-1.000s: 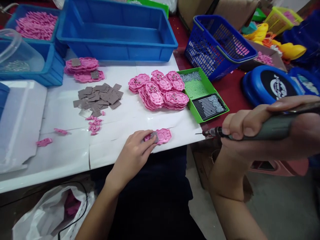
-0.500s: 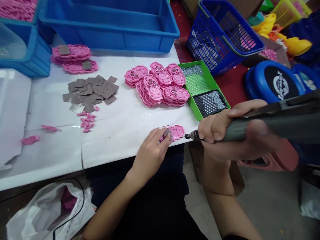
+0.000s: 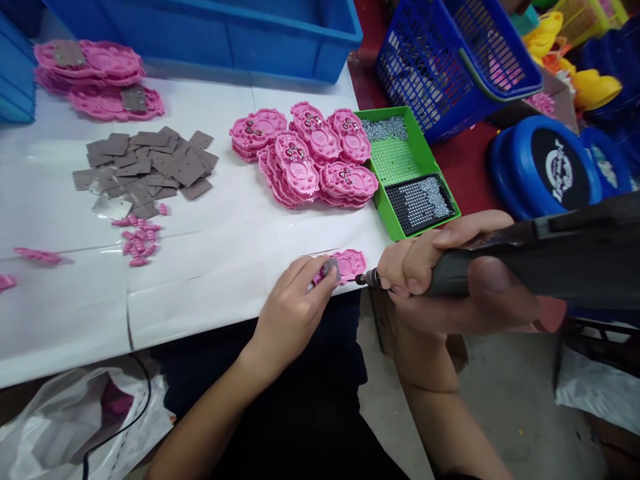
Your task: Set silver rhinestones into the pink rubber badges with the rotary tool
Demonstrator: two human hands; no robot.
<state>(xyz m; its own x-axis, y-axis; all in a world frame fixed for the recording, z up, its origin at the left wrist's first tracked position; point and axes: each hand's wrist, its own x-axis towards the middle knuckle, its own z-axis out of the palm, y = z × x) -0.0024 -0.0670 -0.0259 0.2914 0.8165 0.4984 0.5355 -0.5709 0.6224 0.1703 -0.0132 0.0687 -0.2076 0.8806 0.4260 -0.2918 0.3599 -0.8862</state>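
Observation:
My left hand (image 3: 299, 300) grips a pink plastic piece (image 3: 352, 264) at the table's front edge, pressing a small grey plate (image 3: 332, 269) against its left part. Wrapped in my right hand (image 3: 440, 280) is a dark electric screwdriver (image 3: 540, 257), lying nearly level. Its thin bit points left and reaches the right side of the pink piece; whether the tip touches it I cannot tell. Behind my hands stand stacked pink pieces (image 3: 295, 167) with shiny metal parts on top. A green tray (image 3: 400, 160) holds many small screws, some standing in a black perforated plate (image 3: 419, 203).
Grey plates (image 3: 150, 160) lie heaped at left beside small pink parts (image 3: 140, 239). More pink pieces (image 3: 103, 63) with plates sit at the far left. A blue bin (image 3: 280, 47) stands at the back, a blue basket (image 3: 450, 60) and blue round lids (image 3: 545, 163) at right.
The view has shifted closer, so the piles on the left appear larger and farther left. The screwdriver bit has moved slightly left, nearer the held pink piece. Both hands keep their grip.

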